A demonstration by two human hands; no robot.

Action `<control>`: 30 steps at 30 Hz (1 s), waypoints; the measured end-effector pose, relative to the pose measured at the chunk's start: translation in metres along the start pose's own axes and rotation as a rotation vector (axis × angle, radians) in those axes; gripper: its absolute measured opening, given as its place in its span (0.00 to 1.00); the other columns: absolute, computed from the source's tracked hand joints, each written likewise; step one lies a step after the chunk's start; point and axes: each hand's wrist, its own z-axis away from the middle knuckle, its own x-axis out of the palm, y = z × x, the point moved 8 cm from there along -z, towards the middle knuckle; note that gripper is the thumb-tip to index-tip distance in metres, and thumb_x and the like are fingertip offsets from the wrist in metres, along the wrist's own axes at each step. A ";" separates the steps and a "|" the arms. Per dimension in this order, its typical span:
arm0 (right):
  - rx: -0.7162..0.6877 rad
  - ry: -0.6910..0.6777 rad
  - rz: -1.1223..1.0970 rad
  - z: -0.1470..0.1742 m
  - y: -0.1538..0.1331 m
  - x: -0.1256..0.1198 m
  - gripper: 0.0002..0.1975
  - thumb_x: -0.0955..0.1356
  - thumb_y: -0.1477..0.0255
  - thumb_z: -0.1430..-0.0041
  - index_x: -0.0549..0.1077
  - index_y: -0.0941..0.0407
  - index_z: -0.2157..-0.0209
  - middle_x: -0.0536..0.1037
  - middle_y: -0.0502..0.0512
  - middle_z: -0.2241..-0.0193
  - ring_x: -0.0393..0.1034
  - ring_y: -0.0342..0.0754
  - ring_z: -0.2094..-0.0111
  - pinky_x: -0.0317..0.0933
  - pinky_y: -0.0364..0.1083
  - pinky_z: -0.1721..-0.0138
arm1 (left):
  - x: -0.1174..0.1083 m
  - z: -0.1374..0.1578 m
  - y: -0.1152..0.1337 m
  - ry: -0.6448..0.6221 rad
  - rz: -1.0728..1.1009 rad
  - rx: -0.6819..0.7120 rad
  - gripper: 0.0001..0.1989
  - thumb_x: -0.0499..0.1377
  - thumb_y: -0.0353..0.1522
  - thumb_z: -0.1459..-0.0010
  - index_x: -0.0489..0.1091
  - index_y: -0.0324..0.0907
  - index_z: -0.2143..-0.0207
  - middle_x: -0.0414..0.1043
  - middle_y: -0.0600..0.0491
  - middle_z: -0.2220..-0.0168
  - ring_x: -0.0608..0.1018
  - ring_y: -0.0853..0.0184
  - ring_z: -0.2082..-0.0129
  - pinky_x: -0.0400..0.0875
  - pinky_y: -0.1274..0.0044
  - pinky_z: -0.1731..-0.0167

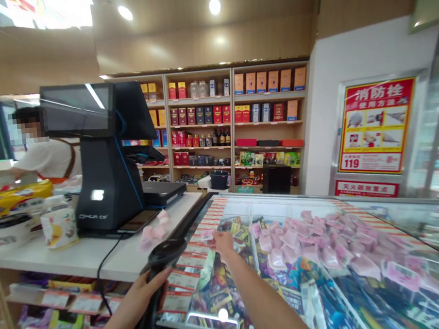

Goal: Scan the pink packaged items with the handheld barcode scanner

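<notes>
My left hand is wrapped round the handle of a black barcode scanner, whose head points forward over the counter's edge. Pinched in the fingers of my right hand is a small pink packet with a pale label, a short way right of the scanner head. Under my right arm is a glass-topped case showing colourful wrapped goods. A spread heap of similar pink packets lies on its glass. A few more pink packets rest on the white counter at left.
A black checkout terminal stands on the counter beside a patterned cup and a lidded cup. Behind it is another person. Boxed goods fill the back shelves. A cable hangs down the counter's front.
</notes>
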 end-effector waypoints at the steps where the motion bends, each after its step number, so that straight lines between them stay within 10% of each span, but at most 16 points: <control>1: -0.013 0.014 0.054 -0.001 -0.003 -0.006 0.10 0.62 0.71 0.54 0.71 0.61 0.71 0.74 0.55 0.78 0.69 0.48 0.71 0.60 0.43 0.70 | 0.001 0.002 -0.001 -0.006 0.003 -0.008 0.18 0.55 0.45 0.59 0.59 0.40 0.86 0.58 0.60 0.91 0.60 0.76 0.89 0.53 0.83 0.86; 8: -0.137 0.153 0.694 -0.018 0.008 -0.109 0.22 0.63 0.74 0.56 0.62 0.55 0.55 0.62 0.61 0.52 0.56 0.54 0.51 0.53 0.49 0.57 | 0.013 0.013 0.004 -0.050 0.016 -0.031 0.17 0.56 0.46 0.62 0.62 0.41 0.84 0.59 0.60 0.90 0.62 0.74 0.87 0.56 0.81 0.86; 13: -0.180 -0.047 0.805 -0.026 0.023 -0.135 0.11 0.62 0.80 0.56 0.70 0.57 0.69 0.73 0.58 0.67 0.65 0.49 0.61 0.53 0.46 0.61 | 0.019 0.019 0.005 -0.071 -0.024 -0.005 0.17 0.55 0.46 0.60 0.61 0.40 0.83 0.57 0.61 0.90 0.60 0.76 0.88 0.54 0.84 0.86; 30: 0.045 0.196 0.095 0.001 0.038 -0.100 0.08 0.61 0.73 0.53 0.70 0.61 0.76 0.75 0.54 0.82 0.70 0.44 0.79 0.59 0.38 0.81 | 0.083 0.008 0.026 -0.226 -0.142 0.081 0.18 0.52 0.45 0.56 0.58 0.40 0.84 0.59 0.60 0.90 0.62 0.74 0.87 0.54 0.80 0.82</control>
